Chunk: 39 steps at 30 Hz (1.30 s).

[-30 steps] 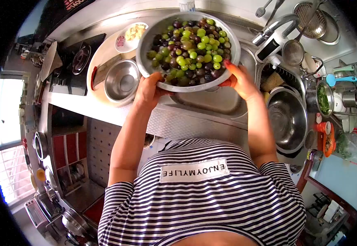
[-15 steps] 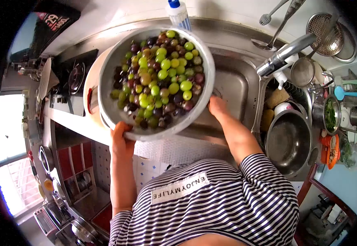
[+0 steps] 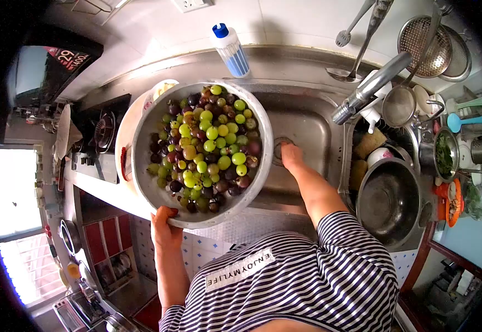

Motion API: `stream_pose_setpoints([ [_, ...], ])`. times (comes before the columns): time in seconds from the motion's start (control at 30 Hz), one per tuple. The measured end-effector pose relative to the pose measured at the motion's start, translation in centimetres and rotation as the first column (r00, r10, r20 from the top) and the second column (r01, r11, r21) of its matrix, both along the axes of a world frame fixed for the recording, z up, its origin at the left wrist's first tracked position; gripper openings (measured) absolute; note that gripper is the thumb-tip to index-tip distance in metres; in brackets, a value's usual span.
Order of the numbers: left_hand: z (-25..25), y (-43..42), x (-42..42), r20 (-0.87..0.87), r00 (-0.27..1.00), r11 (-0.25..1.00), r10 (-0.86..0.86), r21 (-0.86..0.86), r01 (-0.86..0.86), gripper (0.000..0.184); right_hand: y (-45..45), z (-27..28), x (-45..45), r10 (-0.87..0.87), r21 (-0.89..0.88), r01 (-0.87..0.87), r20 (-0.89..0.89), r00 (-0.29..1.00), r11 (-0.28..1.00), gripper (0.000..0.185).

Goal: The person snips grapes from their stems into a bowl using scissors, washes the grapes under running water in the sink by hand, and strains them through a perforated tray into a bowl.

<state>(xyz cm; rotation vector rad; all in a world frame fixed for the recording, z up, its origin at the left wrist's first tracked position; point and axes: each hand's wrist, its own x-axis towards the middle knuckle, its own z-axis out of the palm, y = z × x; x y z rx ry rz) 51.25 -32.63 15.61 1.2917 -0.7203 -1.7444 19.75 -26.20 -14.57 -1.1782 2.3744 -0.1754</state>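
A wide metal basin point(image 3: 260, 166) full of green and dark purple grapes point(image 3: 207, 145) is held over the counter's left part, overlapping the sink's left side. My left hand point(image 3: 165, 221) grips its near rim, thumb on the edge and fingers underneath. Down in the metal sink point(image 3: 307, 130), my right hand point(image 3: 290, 154) is at the round drain point(image 3: 278, 150), apart from the basin. Its fingers point down, and what they hold, if anything, is hidden.
Right of the sink are a faucet point(image 3: 373, 86), a dish rack with a sponge point(image 3: 369, 143) and an empty metal bowl point(image 3: 389, 202). A blue-capped bottle point(image 3: 232, 52) stands behind. Under the basin lies a round board point(image 3: 127, 135); a stove point(image 3: 102, 138) is farther left.
The basin has moved left and nearer to me, now held by my left hand alone. My right hand has let go of the rim and reached into the sink.
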Motion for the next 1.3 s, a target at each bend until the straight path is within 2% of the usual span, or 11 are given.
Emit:
stream_pose_setpoints([
  [0.37,0.4,0.6,-0.1,-0.003,0.995,0.995,-0.098,0.004,0.098,0.039,-1.4,-1.2,-2.4,0.016,-0.011,-0.017,-0.046,0.999,1.000,0.024],
  [0.5,-0.1,0.1,0.4,-0.028,0.986,0.986,-0.165,0.004,0.165,0.037,-3.8,13.8,-4.3,0.183,0.108,-0.233,0.349,0.919,0.966,0.017],
  [0.6,0.4,0.0,0.8,-0.071,0.969,0.971,-0.237,0.001,0.238,0.035,-2.0,18.6,-3.5,-0.033,-0.094,0.205,0.840,0.541,0.974,0.016],
  [0.63,0.3,-0.3,0.6,-0.069,0.963,0.965,-0.261,0.010,0.263,0.035,-1.4,18.3,-3.1,0.015,-0.038,0.564,0.999,0.044,0.825,0.016],
  [0.7,0.4,-0.5,0.9,-0.021,0.946,0.946,-0.323,-0.038,0.322,0.028,0.4,14.3,-1.4,-0.010,0.021,0.430,1.000,-0.030,0.902,0.015],
  [0.73,0.4,-0.5,1.2,0.032,0.930,0.927,-0.366,-0.079,0.367,0.023,1.3,9.1,-0.3,0.024,-0.298,0.187,0.583,0.812,0.936,0.017],
  [0.77,0.5,-0.5,1.4,0.029,0.927,0.923,-0.374,-0.082,0.376,0.023,1.7,5.4,0.3,0.114,-0.266,-0.212,-0.341,0.933,0.940,0.019],
  [0.8,0.6,-0.7,1.6,0.019,0.920,0.917,-0.392,-0.077,0.392,0.023,1.9,7.7,0.8,0.105,-0.267,-0.205,-0.345,0.933,0.942,0.019],
  [0.9,-0.2,-1.9,1.4,0.068,0.940,0.941,-0.334,-0.027,0.336,0.018,2.1,23.0,1.2,0.084,-0.120,-0.056,0.245,0.966,0.991,0.024],
  [1.1,1.8,-2.9,1.3,-0.107,0.866,0.873,-0.488,-0.056,0.485,0.015,6.4,33.9,2.5,-0.192,-0.660,0.249,0.158,0.968,0.709,0.021],
  [1.3,2.0,0.6,-4.1,0.015,0.736,0.735,-0.677,-0.052,0.677,0.018,12.8,38.8,3.5,0.045,-0.660,-0.044,-0.015,0.999,0.750,0.018],
])
